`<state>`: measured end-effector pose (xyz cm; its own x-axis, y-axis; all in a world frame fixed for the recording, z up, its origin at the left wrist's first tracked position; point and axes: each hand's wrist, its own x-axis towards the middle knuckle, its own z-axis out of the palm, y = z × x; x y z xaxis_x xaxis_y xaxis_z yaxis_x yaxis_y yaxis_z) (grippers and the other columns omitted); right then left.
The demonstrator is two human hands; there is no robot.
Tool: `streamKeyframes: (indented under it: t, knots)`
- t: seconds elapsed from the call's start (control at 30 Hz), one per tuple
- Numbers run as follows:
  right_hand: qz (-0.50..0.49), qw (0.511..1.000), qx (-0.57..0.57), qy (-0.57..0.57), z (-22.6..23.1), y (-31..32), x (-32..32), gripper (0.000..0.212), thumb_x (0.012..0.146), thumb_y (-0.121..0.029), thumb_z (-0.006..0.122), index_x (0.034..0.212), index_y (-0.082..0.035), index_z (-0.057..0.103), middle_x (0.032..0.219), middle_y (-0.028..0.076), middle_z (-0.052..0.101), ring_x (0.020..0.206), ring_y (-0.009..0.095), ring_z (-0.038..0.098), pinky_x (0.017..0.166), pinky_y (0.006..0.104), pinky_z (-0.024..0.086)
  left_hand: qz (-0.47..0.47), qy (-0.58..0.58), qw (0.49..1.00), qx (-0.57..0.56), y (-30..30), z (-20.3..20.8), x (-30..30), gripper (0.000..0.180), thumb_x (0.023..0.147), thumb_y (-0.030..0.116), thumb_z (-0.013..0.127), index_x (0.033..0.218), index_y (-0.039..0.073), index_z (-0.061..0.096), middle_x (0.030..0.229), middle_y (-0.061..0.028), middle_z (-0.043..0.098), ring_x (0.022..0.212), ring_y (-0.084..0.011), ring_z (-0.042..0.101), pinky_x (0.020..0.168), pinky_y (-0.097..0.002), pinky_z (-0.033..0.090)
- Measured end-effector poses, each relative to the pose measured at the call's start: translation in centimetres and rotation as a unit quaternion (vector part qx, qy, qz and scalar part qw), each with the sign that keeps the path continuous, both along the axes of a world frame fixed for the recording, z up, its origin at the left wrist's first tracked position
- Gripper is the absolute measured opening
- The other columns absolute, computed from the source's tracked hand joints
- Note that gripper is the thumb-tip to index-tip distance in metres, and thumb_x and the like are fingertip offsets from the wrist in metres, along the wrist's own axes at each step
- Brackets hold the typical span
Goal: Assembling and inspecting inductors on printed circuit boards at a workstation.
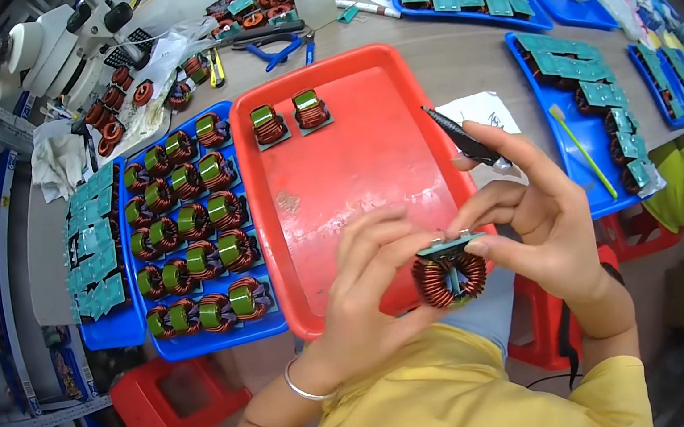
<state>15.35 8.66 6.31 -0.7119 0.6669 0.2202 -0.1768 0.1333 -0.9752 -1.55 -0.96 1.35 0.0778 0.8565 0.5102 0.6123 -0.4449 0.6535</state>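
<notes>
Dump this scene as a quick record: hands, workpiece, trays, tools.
workpiece: copper-wound ring coil under a flat green circuit board
left_hand: left hand at the workpiece's left side
right_hand: right hand pinching the board's right end, also holding a slim black tool
front_tray: red plastic tray, two green-banded coils near its far edge
left_tray: blue plastic tray, rows of similar coils
right_tray: second blue tray, green boards, yellow-green brush
tools_behind: blue-handled pliers
</notes>
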Motion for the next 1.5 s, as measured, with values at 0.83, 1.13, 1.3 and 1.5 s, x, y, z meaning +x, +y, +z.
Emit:
streamKeyframes:
  t: [0.83,1.13,1.3,1.5]
  knots:
    - [-0.112,0.989,0.080,0.048,-5.0,-5.6,0.7,0.085,0.058,-0.010,0.083,0.128,0.004,0.036,0.113,0.015,0.049,0.093,0.027,0.058,0.086,0.0386,0.043,-0.036,-0.293,0.948,-0.117,-3.3,-0.4,-0.4,0.062,0.054,0.017,0.084,0.107,0.001,0.056,0.105,-0.0117,0.056,0.102,-0.0267,0.051,0.095,-0.0440,0.035]
    - [-0.186,0.929,0.310,-0.079,-1.2,-5.9,1.7,0.032,0.055,-0.009,0.082,0.083,-0.013,0.067,0.074,-0.005,0.058,0.068,0.013,0.051,0.066,0.0286,0.035,0.033,-0.152,0.986,-0.062,-3.6,0.9,0.2,0.066,0.049,0.022,0.087,0.105,0.004,0.057,0.098,-0.0079,0.056,0.090,-0.0233,0.055,0.094,-0.0528,0.036]
    - [-0.171,0.916,0.349,-0.102,-1.1,-5.8,1.2,0.033,0.056,-0.009,0.081,0.086,-0.012,0.068,0.075,-0.005,0.059,0.067,0.011,0.051,0.066,0.0274,0.034,0.056,-0.132,0.988,-0.056,-3.7,1.1,0.3,0.060,0.049,0.017,0.086,0.102,0.005,0.059,0.094,-0.0072,0.053,0.087,-0.0228,0.054,0.093,-0.0517,0.038]
    - [-0.173,0.899,0.388,-0.109,-1.3,-5.7,1.0,0.031,0.057,-0.009,0.079,0.086,-0.010,0.068,0.074,-0.005,0.060,0.065,0.011,0.050,0.065,0.0268,0.034,0.063,-0.109,0.991,-0.042,-3.7,1.1,0.3,0.061,0.048,0.017,0.085,0.102,0.005,0.060,0.091,-0.0070,0.051,0.083,-0.0222,0.053,0.088,-0.0480,0.042]
